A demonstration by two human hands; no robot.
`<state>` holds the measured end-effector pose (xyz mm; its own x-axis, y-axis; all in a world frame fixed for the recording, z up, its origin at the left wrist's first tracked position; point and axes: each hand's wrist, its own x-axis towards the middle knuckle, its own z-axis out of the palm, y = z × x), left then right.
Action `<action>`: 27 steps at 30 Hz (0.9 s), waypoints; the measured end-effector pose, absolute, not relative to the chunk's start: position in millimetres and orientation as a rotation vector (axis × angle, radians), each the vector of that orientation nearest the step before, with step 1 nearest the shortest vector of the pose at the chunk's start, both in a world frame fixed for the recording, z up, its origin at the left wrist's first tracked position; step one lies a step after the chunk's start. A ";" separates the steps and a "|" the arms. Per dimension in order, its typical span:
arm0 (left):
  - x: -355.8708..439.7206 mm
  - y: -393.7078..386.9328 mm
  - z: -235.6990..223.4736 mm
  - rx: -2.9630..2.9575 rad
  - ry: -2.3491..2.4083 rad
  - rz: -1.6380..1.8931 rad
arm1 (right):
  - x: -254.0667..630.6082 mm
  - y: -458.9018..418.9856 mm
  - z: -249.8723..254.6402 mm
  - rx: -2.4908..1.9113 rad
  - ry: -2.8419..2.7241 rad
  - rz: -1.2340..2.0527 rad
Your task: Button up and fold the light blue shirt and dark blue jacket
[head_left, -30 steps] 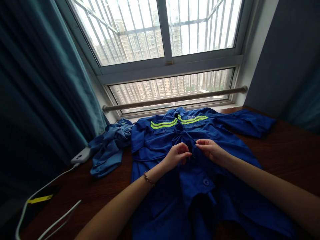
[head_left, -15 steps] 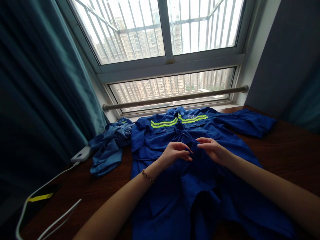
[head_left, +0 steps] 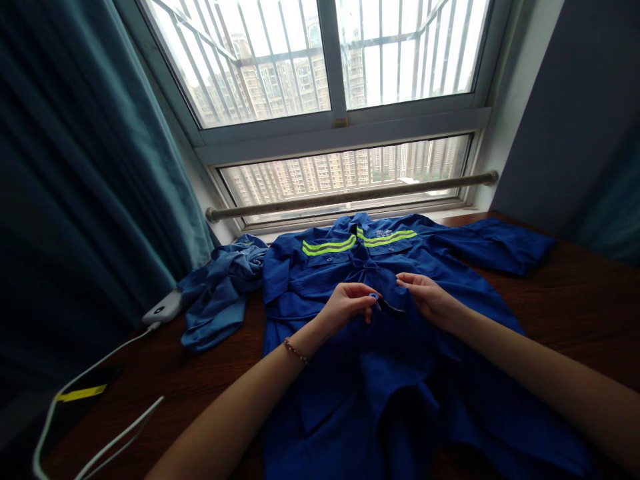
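Note:
A blue work jacket (head_left: 320, 360) with yellow-green stripes across its chest lies front up, its collar toward the window. Over the middle of its front, my left hand (head_left: 349, 303) pinches a small round blue button (head_left: 374, 297) between thumb and forefinger. To the right of it, my right hand (head_left: 429, 299) grips the edge of the jacket's front flap between thumb and fingers. A dark gap in the cloth shows between the two hands. Below them the fabric hangs in loose folds.
Crumpled lighter blue clothing (head_left: 220, 293) lies left of the jacket on the brown wooden table (head_left: 165, 373). Beside it sits a white device (head_left: 164, 308) with a white cable (head_left: 95, 363). A dark item with a yellow strip (head_left: 83, 393) is at lower left. Behind stands a rail (head_left: 350, 197) before the window.
My hands have moved slightly apart. The button now shows at my left fingertips, and the flap in my right fingers is drawn a little to the right.

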<state>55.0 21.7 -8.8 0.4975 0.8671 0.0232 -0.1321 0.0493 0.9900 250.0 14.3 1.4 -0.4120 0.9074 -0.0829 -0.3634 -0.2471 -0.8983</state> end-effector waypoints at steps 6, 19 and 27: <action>56.1 20.4 -8.4 1.309 0.717 0.863 | 254.0 9.8 8.0 -0.774 -1.126 1.880; 52.9 21.2 -7.2 1.245 0.676 0.919 | 252.4 10.4 1.6 -0.688 -1.085 1.880; 54.2 16.5 4.2 1.414 0.615 1.032 | 254.1 15.2 -2.2 -0.674 -1.053 1.895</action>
<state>54.2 16.5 4.2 0.4633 0.8572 0.2248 -0.2103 -0.1401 0.9675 254.1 15.2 -2.2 -0.4990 0.8650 -0.0528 -0.4123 -0.2905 -0.8635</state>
